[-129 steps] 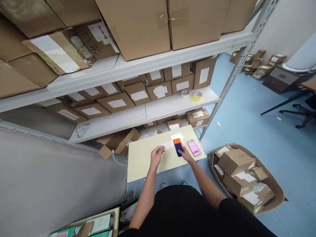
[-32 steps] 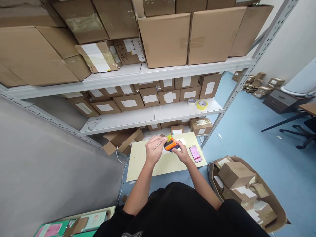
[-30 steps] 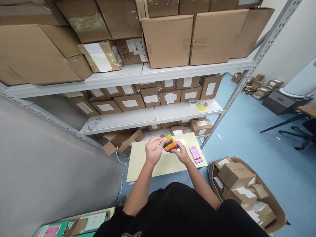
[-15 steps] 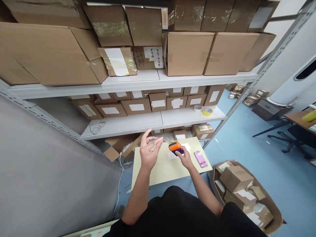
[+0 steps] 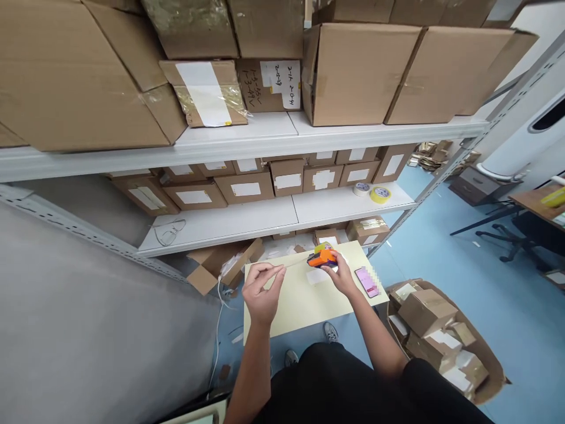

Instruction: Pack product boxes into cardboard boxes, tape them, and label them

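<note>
Metal rack (image 5: 242, 213) takes up most of the view, its lower boards reaching over toward the back edge of the tabletop; big cartons (image 5: 366, 76) fill the upper shelf, labelled small boxes (image 5: 246, 189) line the one below. Floor at right has a wide parcel container (image 5: 498, 377) full of taped parcels (image 5: 428, 309), near the tabletop's right side. Pale yellow tabletop (image 5: 291, 312) sits under both hands; open carton (image 5: 202, 277), flaps out, crowds its back left corner. Left hand (image 5: 262, 292) is above the left part, thumb and fingertips pinched together on the end of a thin strip. Right hand (image 5: 342, 275) has its fingers clamped around an orange and dark blue dispenser (image 5: 321, 258), held above the back of the tabletop, partly blocking the white paper (image 5: 315, 277) lying there. Pink-screened phone (image 5: 367, 282), partly pixelated, lies right of that hand. Two tape rolls, white (image 5: 361, 189) and yellow (image 5: 380, 195), sit side by side on the middle shelf. Thinnest item: the strip (image 5: 296, 262), running between left fingertips and dispenser, hard to make out
</note>
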A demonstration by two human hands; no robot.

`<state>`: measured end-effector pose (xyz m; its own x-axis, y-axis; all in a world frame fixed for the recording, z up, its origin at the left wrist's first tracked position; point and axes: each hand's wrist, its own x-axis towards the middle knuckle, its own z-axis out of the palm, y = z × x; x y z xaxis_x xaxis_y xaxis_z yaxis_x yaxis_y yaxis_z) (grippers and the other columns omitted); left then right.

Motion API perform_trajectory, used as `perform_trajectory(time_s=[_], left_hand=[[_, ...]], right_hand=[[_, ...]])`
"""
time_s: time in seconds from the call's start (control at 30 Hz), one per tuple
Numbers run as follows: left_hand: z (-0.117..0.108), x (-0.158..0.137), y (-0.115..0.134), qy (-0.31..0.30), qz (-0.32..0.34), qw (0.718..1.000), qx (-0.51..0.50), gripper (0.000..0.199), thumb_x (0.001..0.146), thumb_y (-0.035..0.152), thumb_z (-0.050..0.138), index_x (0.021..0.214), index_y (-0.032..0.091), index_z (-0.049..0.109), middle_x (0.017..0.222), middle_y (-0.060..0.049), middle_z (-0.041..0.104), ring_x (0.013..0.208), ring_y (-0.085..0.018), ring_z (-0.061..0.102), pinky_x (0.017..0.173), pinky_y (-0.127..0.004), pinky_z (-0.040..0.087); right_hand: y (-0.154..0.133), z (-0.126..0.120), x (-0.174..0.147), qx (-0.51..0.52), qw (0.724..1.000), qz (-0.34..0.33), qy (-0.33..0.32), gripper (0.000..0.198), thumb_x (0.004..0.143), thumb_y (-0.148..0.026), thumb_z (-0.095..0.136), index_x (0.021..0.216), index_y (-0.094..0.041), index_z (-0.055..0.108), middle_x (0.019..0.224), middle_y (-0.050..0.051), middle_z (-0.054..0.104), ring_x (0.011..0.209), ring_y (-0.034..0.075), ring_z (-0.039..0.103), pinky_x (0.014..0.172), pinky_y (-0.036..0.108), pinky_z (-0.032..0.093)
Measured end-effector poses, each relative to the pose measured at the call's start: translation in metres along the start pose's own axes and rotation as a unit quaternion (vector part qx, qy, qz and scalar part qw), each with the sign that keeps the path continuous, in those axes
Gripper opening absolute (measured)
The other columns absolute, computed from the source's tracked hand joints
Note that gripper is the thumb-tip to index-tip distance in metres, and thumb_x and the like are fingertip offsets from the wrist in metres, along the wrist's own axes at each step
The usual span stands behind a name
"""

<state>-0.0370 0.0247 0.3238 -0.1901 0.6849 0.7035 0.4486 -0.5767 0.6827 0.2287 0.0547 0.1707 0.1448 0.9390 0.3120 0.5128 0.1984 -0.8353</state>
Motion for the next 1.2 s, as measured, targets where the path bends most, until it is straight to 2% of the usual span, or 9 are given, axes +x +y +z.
perform_trajectory(time_s=[0.17, 0.3, 0.5, 0.63, 0.7, 0.8, 0.87, 1.03, 1.2], left_hand=[[0.045, 0.015, -0.002, 0.013, 0.077, 0.997, 0.026, 0.021, 0.088, 0.016, 0.076, 0.105, 0.026, 0.081, 0.085, -0.002, 0.073, 0.080, -0.017, 0.066, 0.075, -0.034, 0.056], [0.078, 0.032, -0.004, 0.014, 0.080, 0.996, 0.033, 0.019, 0.090, 0.020, 0.074, 0.107, 0.025, 0.080, 0.088, -0.003, 0.074, 0.080, -0.018, 0.066, 0.076, -0.034, 0.055], [0.121, 0.050, -0.008, -0.026, -0.043, 0.999, 0.015, 0.018, 0.092, 0.033, 0.073, 0.104, 0.021, 0.078, 0.087, -0.003, 0.071, 0.078, -0.015, 0.064, 0.074, -0.029, 0.053], [0.159, 0.053, -0.020, -0.048, -0.156, 0.985, -0.049, 0.049, 0.086, 0.035, 0.076, 0.130, 0.020, 0.060, 0.077, 0.003, 0.067, 0.070, -0.012, 0.062, 0.073, -0.025, 0.052], [0.178, 0.055, -0.030, -0.039, -0.190, 0.980, -0.053, 0.052, 0.084, 0.037, 0.077, 0.130, 0.019, 0.057, 0.077, 0.003, 0.068, 0.070, -0.011, 0.062, 0.074, -0.024, 0.052], [0.205, 0.058, -0.047, -0.016, -0.222, 0.975, -0.008, 0.037, 0.084, 0.044, 0.073, 0.108, 0.017, 0.068, 0.085, -0.004, 0.074, 0.074, -0.014, 0.066, 0.079, -0.029, 0.055], [0.222, 0.058, -0.058, -0.021, -0.234, 0.972, 0.011, 0.034, 0.085, 0.045, 0.071, 0.104, 0.017, 0.071, 0.091, -0.007, 0.076, 0.080, -0.017, 0.070, 0.084, -0.033, 0.057], [0.254, 0.040, -0.077, -0.089, -0.249, 0.964, 0.007, 0.038, 0.087, 0.037, 0.068, 0.118, 0.016, 0.072, 0.107, -0.013, 0.077, 0.097, -0.022, 0.073, 0.090, -0.036, 0.058], [0.260, 0.010, -0.086, -0.127, -0.277, 0.952, 0.025, 0.052, 0.086, 0.030, 0.071, 0.136, 0.019, 0.065, 0.127, -0.014, 0.073, 0.102, -0.022, 0.073, 0.090, -0.036, 0.059]], right_hand=[[0.011, -0.016, 0.044, -0.031, 0.999, 0.005, 0.024, 0.060, 0.085, -0.066, 0.071, 0.126, -0.023, 0.062, 0.126, 0.016, 0.069, 0.121, 0.035, 0.060, 0.106, 0.056, 0.047], [0.029, -0.042, 0.075, -0.021, 1.000, -0.013, 0.006, 0.060, 0.086, -0.065, 0.070, 0.126, -0.022, 0.062, 0.123, 0.014, 0.071, 0.114, 0.034, 0.065, 0.101, 0.053, 0.051], [0.075, -0.079, 0.132, -0.038, 0.993, -0.106, -0.046, 0.061, 0.093, -0.063, 0.061, 0.138, -0.021, 0.057, 0.138, 0.017, 0.065, 0.129, 0.035, 0.059, 0.109, 0.054, 0.046], [0.097, -0.092, 0.184, -0.071, 0.988, -0.127, -0.061, 0.059, 0.097, -0.060, 0.057, 0.141, -0.021, 0.057, 0.139, 0.016, 0.065, 0.130, 0.036, 0.058, 0.112, 0.054, 0.043], [0.105, -0.094, 0.211, -0.090, 0.984, -0.135, -0.069, 0.057, 0.098, -0.057, 0.056, 0.142, -0.021, 0.057, 0.140, 0.016, 0.064, 0.130, 0.036, 0.058, 0.113, 0.054, 0.041], [0.116, -0.091, 0.249, -0.129, 0.978, -0.144, -0.080, 0.054, 0.098, -0.049, 0.056, 0.143, -0.020, 0.057, 0.142, 0.016, 0.063, 0.132, 0.035, 0.056, 0.115, 0.053, 0.038], [0.122, -0.086, 0.270, -0.160, 0.974, -0.139, -0.085, 0.052, 0.097, -0.043, 0.059, 0.142, -0.017, 0.058, 0.142, 0.017, 0.063, 0.133, 0.034, 0.055, 0.115, 0.051, 0.037], [0.138, -0.071, 0.299, -0.242, 0.961, -0.097, -0.094, 0.048, 0.092, -0.035, 0.069, 0.134, -0.014, 0.064, 0.133, 0.020, 0.066, 0.127, 0.034, 0.057, 0.113, 0.050, 0.036], [0.150, -0.062, 0.301, -0.272, 0.954, -0.087, -0.090, 0.044, 0.093, -0.033, 0.065, 0.133, -0.015, 0.064, 0.131, 0.021, 0.066, 0.127, 0.036, 0.054, 0.117, 0.056, 0.026]])
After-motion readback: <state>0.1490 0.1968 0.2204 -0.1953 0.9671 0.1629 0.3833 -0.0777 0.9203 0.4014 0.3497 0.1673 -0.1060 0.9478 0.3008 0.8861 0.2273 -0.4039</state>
